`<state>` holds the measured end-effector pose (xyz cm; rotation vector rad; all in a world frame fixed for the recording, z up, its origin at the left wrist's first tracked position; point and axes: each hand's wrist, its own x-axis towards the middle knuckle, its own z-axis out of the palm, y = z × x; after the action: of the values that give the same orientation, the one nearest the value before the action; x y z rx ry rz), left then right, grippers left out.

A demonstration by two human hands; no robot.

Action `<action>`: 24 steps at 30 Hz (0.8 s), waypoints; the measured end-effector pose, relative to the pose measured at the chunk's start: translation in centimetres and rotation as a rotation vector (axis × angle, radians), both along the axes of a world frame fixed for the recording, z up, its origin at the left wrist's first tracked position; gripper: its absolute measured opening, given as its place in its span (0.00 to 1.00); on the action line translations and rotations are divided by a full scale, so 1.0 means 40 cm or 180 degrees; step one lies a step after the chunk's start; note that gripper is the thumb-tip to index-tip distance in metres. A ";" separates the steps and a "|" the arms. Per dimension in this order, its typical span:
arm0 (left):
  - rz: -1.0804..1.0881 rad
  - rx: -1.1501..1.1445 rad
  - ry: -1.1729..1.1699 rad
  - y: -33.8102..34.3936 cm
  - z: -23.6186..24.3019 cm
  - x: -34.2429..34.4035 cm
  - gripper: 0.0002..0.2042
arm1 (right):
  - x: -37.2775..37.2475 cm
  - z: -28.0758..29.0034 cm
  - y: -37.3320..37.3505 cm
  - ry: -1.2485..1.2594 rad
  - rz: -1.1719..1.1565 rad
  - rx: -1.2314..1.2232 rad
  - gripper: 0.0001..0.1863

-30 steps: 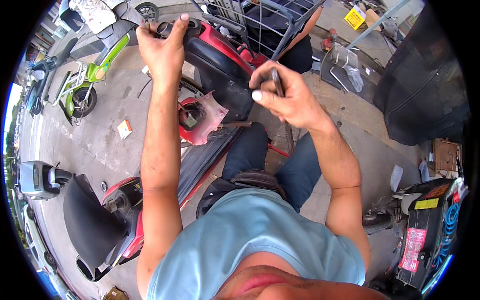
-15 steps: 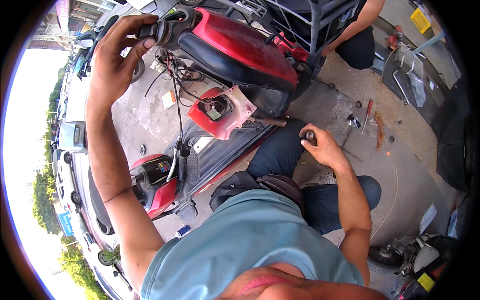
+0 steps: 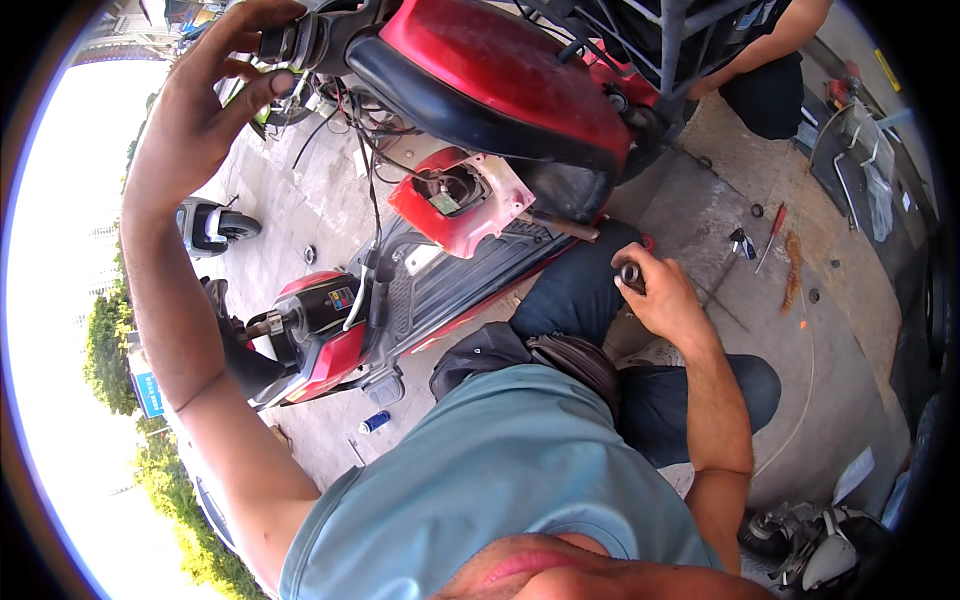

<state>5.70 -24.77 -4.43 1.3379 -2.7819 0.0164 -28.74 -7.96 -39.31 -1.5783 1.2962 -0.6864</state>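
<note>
My left hand (image 3: pixel 190 125) reaches up to the far left. Its fingers and thumb curl around a dark ringed part (image 3: pixel 283 43) at the end of the scooter's black fitting. Beside it runs the scooter's red body panel (image 3: pixel 490 65) with a black lower edge. Loose wires (image 3: pixel 375 165) hang below, next to a red cover with a round opening (image 3: pixel 450 215). My right hand (image 3: pixel 665 300) is closed above my knee, holding a short dark metal cylinder with a hollow round end (image 3: pixel 629 272). Its exact kind is too small to tell.
Across from me, another person's arm (image 3: pixel 765 50) reaches behind a metal rack (image 3: pixel 670 40). On the ground at right lie a red-handled screwdriver (image 3: pixel 771 236), a bunch of keys (image 3: pixel 742 243) and several rings. A blue can (image 3: pixel 375 422) lies at left. A second scooter (image 3: pixel 215 227) stands beyond.
The view has shifted, so the scooter and ground items appear further right. My left hand stays at the dark ringed part. My right hand keeps the metal cylinder, its hollow end now turned more toward view.
</note>
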 end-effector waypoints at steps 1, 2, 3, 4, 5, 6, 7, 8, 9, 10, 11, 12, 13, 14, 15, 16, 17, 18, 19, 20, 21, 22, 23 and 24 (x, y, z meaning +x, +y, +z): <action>-0.0067 -0.0052 0.0021 -0.001 -0.005 0.007 0.22 | 0.000 0.000 0.000 -0.0020 0.0027 -0.0014 0.11; -0.0134 -0.0104 0.0044 -0.005 -0.012 0.012 0.20 | 0.001 0.000 -0.002 -0.0036 0.0055 -0.0026 0.10; -0.0204 -0.0155 0.0072 -0.009 -0.017 0.014 0.19 | 0.002 0.000 -0.003 -0.0106 0.0080 -0.0085 0.10; -0.0058 -0.0235 0.0019 -0.012 -0.021 0.015 0.18 | 0.003 0.000 -0.005 -0.0046 0.0101 -0.0045 0.10; 0.0086 -0.0315 -0.0033 -0.017 -0.023 0.013 0.18 | 0.005 -0.001 -0.008 -0.0043 0.0121 -0.0051 0.10; 0.0231 -0.0394 -0.0085 -0.021 -0.023 0.009 0.18 | 0.006 -0.001 -0.010 -0.0038 0.0142 -0.0057 0.11; 0.0490 -0.0377 -0.0136 -0.024 -0.023 0.004 0.19 | 0.006 -0.003 -0.012 -0.0032 0.0135 -0.0055 0.11; 0.0749 -0.0361 -0.0190 -0.028 -0.020 -0.001 0.19 | 0.007 -0.004 -0.013 -0.0029 0.0128 -0.0054 0.11; 0.1011 -0.0343 -0.0249 -0.029 -0.019 -0.005 0.20 | 0.007 -0.006 -0.014 -0.0065 0.0111 -0.0074 0.11; 0.1602 -0.0364 -0.0258 -0.026 -0.016 -0.006 0.20 | 0.006 -0.007 -0.015 -0.0002 0.0131 -0.0087 0.11; 0.1003 -0.0374 -0.0143 -0.023 -0.016 -0.006 0.20 | 0.006 -0.008 -0.015 0.0027 0.0130 -0.0126 0.11; 0.0395 -0.0380 -0.0026 -0.020 -0.014 -0.004 0.21 | 0.005 -0.009 -0.015 0.0042 0.0119 -0.0181 0.12; -0.0217 -0.0382 0.0094 -0.018 -0.017 -0.001 0.21 | 0.005 -0.009 -0.015 0.0078 0.0134 -0.0146 0.12; -0.0221 -0.0299 0.0059 -0.018 -0.016 0.003 0.21 | 0.004 -0.010 -0.014 0.0102 0.0150 -0.0130 0.12; -0.0106 -0.0229 0.0023 -0.020 -0.016 0.006 0.20 | 0.004 -0.009 -0.014 0.0125 0.0170 -0.0115 0.12; 0.0015 -0.0157 -0.0016 -0.021 -0.016 0.010 0.20 | 0.005 -0.009 -0.014 0.0107 0.0166 -0.0127 0.12; 0.0138 -0.0086 -0.0056 -0.024 -0.016 0.012 0.19 | 0.006 -0.008 -0.014 0.0089 0.0165 -0.0140 0.12; 0.0370 -0.0208 -0.0206 -0.026 -0.016 0.013 0.19 | 0.007 -0.007 -0.014 0.0049 0.0158 -0.0178 0.12; 0.0603 -0.0332 -0.0351 -0.028 -0.016 0.013 0.18 | 0.008 -0.006 -0.013 0.0064 0.0161 -0.0093 0.12; 0.0838 -0.0461 -0.0493 -0.028 -0.014 0.012 0.18 | 0.009 -0.006 -0.014 0.0061 0.0163 -0.0041 0.12; 0.0776 -0.0264 -0.0312 -0.027 -0.012 0.010 0.17 | 0.009 -0.005 -0.013 0.0029 0.0162 -0.0034 0.12; 0.0708 -0.0068 -0.0136 -0.025 -0.007 0.007 0.17 | 0.009 -0.005 -0.013 0.0068 0.0180 -0.0033 0.11; 0.0633 0.0129 0.0033 -0.025 -0.002 0.004 0.17 | 0.009 -0.004 -0.012 0.0073 0.0184 -0.0074 0.11; 0.0437 0.0132 0.0090 -0.021 0.003 0.002 0.18 | 0.008 -0.004 -0.012 0.0076 0.0182 -0.0110 0.11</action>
<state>5.77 -25.62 -4.31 1.5239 -2.6766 -0.0545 -28.40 -8.44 -39.46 -1.6497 1.2576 -0.6594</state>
